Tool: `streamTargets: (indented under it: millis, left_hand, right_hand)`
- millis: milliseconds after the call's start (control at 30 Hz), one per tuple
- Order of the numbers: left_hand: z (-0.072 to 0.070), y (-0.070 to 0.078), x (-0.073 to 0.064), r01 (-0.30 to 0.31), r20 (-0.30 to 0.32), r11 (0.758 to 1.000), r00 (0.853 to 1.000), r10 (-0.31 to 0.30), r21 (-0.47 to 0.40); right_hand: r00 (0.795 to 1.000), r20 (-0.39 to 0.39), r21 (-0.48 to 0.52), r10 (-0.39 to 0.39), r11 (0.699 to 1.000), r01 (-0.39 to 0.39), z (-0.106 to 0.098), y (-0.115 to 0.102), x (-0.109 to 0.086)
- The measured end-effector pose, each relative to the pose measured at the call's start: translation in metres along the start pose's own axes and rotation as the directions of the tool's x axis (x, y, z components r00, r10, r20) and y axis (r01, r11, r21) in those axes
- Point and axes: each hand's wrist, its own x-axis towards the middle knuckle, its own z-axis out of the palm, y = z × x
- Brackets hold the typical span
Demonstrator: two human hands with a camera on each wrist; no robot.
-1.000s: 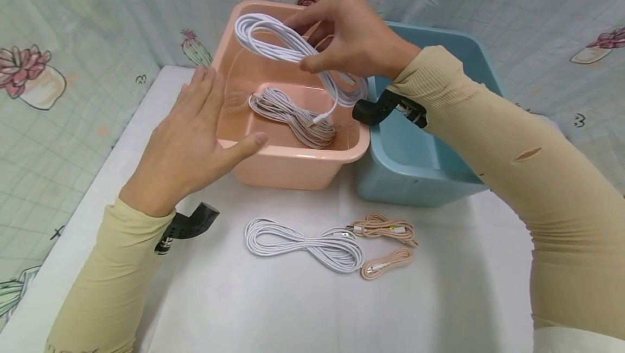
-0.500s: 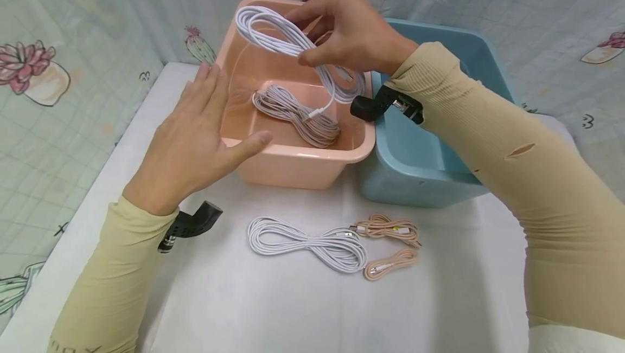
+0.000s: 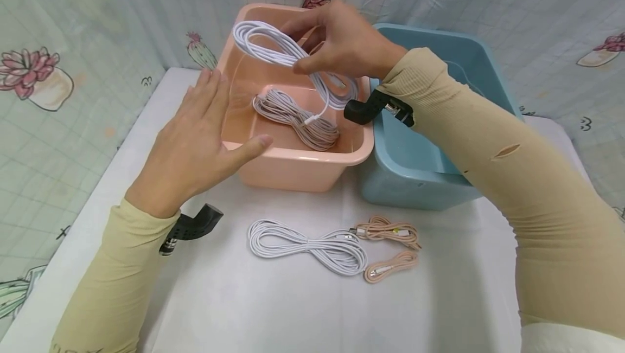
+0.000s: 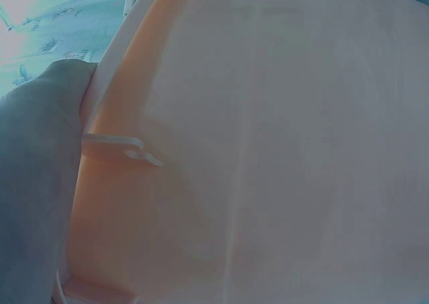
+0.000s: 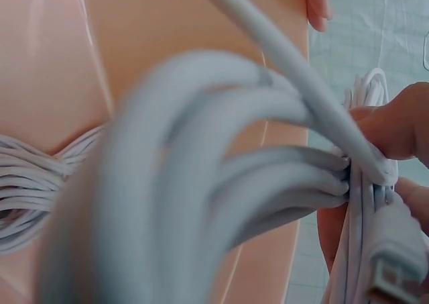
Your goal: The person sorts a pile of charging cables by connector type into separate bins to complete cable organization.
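My right hand (image 3: 337, 41) pinches a coiled white cable (image 3: 263, 44) above the pink bin (image 3: 303, 155). One end of that cable dangles low, its white plug over a second bundled cable (image 3: 280, 104) lying inside the bin. In the right wrist view the held cable (image 5: 201, 116) loops close to the lens, and a metal USB plug (image 5: 392, 280) shows near the fingers (image 5: 399, 119). My left hand (image 3: 190, 141) lies along the bin's left rim, fingers straight, thumb reaching over the front edge. The left wrist view shows mostly the bin's wall (image 4: 201, 149) with part of the hand (image 4: 40, 170).
A blue bin (image 3: 415, 190) stands against the pink one on the right. On the white table (image 3: 273, 309) before them lie a tied white cable (image 3: 307, 244) and two smaller peach cables, one (image 3: 388, 231) behind the other (image 3: 390, 266). A patterned curtain (image 3: 97, 44) hangs behind.
My right hand still holds the white cable over the pink bin and has shifted slightly left and lower. The left hand stays at the rim. The cables on the table have not moved.
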Motion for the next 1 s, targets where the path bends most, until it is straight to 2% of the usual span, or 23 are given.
streamTargets:
  millis: [167,367,500,800,1000]
  left_hand:
    - [0.0,0.0,0.001,-0.017,-0.01,1.0,1.0,0.017,0.004]
    - [0.001,0.001,0.002,-0.022,-0.012,1.0,1.0,0.022,0.0]
    - [0.002,0.001,0.003,-0.016,-0.008,1.0,1.0,0.016,-0.001]
    - [0.005,-0.002,0.006,-0.019,-0.003,1.0,1.0,0.019,-0.004]
    - [0.007,-0.005,0.011,-0.019,0.011,1.0,1.0,0.019,-0.006]
  right_hand:
    - [0.999,0.021,-0.064,0.043,0.997,-0.042,0.0,-0.001,0.001]
    - [0.993,0.012,-0.154,0.114,0.982,-0.11,0.001,-0.002,0.0]
    - [0.991,0.01,-0.143,0.134,0.981,-0.131,0.0,-0.002,-0.002]
    - [0.995,-0.017,-0.098,0.103,0.99,-0.104,-0.002,-0.008,-0.009]
    - [0.999,-0.037,-0.097,0.005,0.995,-0.009,-0.002,-0.019,-0.02]
